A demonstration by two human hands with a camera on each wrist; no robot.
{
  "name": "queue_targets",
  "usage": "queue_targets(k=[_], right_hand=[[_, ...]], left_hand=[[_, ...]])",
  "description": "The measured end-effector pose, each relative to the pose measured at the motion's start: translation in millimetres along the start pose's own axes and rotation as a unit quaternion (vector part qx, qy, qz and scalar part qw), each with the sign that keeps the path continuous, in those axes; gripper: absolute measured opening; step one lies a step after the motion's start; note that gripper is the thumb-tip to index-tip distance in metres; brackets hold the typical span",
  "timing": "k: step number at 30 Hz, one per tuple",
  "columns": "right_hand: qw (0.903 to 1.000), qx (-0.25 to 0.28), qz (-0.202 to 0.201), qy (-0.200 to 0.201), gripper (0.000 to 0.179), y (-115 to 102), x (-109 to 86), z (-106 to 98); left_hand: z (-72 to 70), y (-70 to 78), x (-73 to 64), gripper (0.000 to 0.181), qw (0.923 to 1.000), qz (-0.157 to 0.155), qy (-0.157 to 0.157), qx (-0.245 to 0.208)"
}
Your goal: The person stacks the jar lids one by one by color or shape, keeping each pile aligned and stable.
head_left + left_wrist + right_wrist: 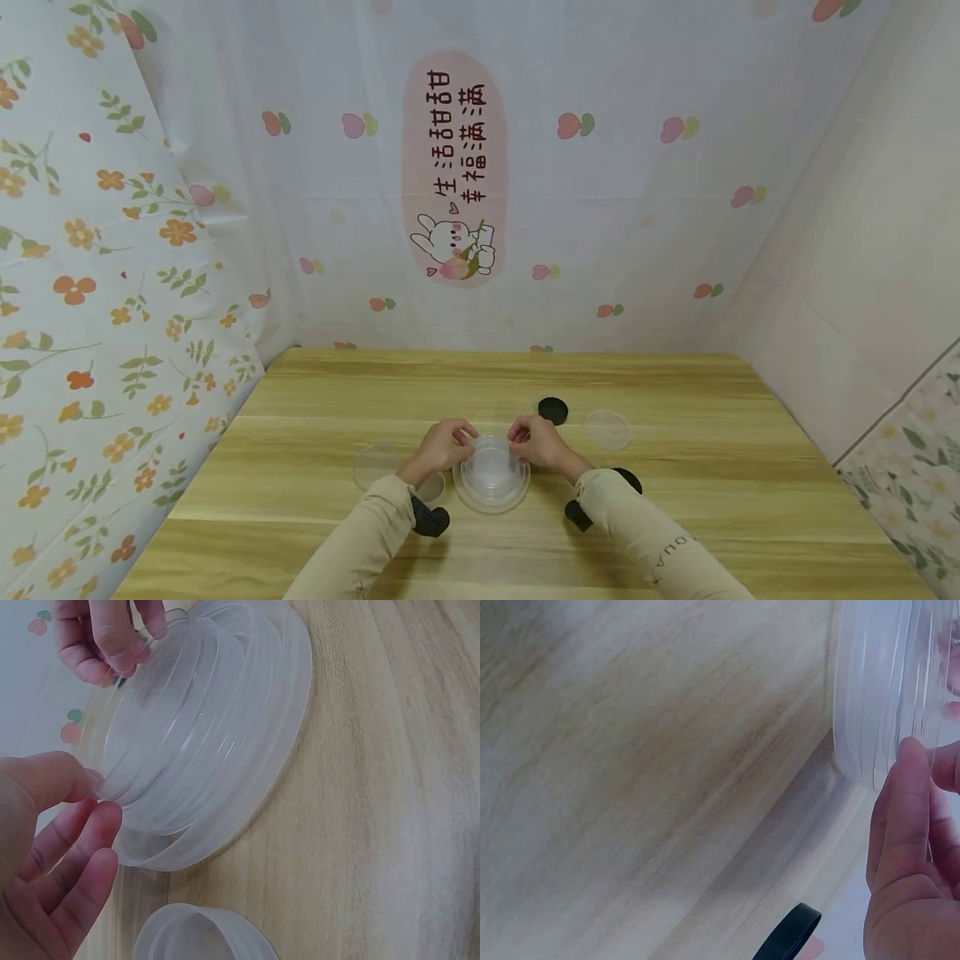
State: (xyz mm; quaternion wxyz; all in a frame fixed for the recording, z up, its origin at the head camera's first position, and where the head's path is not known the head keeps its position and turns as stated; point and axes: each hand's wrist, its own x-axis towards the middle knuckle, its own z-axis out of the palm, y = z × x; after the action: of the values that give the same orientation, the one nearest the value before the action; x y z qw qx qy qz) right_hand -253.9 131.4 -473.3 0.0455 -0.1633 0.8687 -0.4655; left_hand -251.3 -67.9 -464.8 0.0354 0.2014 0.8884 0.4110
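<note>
A stack of round clear plastic lids sits on the table between both hands, the widest at the bottom and smaller ones above. With thumb and index finger, my left hand pinches the left edge of the top clear lid; its other fingers are loosely bent. On the opposite side, my right hand pinches the same lid's rim between thumb and fingers, plain in the right wrist view, where the hand is beside the stack. Whether the top lid touches the one below cannot be told.
A small clear lid and a larger clear lid lie left of the stack. To the right are a black lid, another clear lid and a black round piece partly hidden by the right sleeve. A patterned curtain hangs behind.
</note>
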Motion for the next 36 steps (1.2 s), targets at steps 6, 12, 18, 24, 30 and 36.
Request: queue_targets(k=[6,12,18,24,30,36], right_hand=[[0.9998,-0.01,-0.014,-0.004,0.007,1.0,-0.7,-0.3],[0.9997,-0.016,-0.018,-0.009,0.007,2.6,0.0,0.7],[0.9996,-0.018,-0.016,-0.011,0.007,3.9,0.4,1.2],[0.9996,-0.019,-0.019,-0.009,0.007,6.3,0.7,1.4],[0.9995,-0.026,-0.012,-0.014,0.007,4.2,-0.7,2.5],[0.9994,-0.033,-0.008,-0.012,0.006,3.1,0.3,3.0]], left_hand=[[1.6,-1.9,0.0,0.017,0.9999,-0.009,-0.009,-0.002],[3.2,-5.9,-0.9,0.017,0.9999,-0.009,-0.01,0.006],[3.7,-5.3,-1.6,0.018,0.9999,-0.01,-0.012,-0.007],[3.9,-4.3,-1.7,0.02,0.9997,-0.007,-0.017,-0.013],[5.3,-5.2,-3.0,0.021,0.9995,-0.015,-0.024,-0.017],[3.8,-4.9,-3.8,0.021,0.9995,0.0,-0.024,-0.019]])
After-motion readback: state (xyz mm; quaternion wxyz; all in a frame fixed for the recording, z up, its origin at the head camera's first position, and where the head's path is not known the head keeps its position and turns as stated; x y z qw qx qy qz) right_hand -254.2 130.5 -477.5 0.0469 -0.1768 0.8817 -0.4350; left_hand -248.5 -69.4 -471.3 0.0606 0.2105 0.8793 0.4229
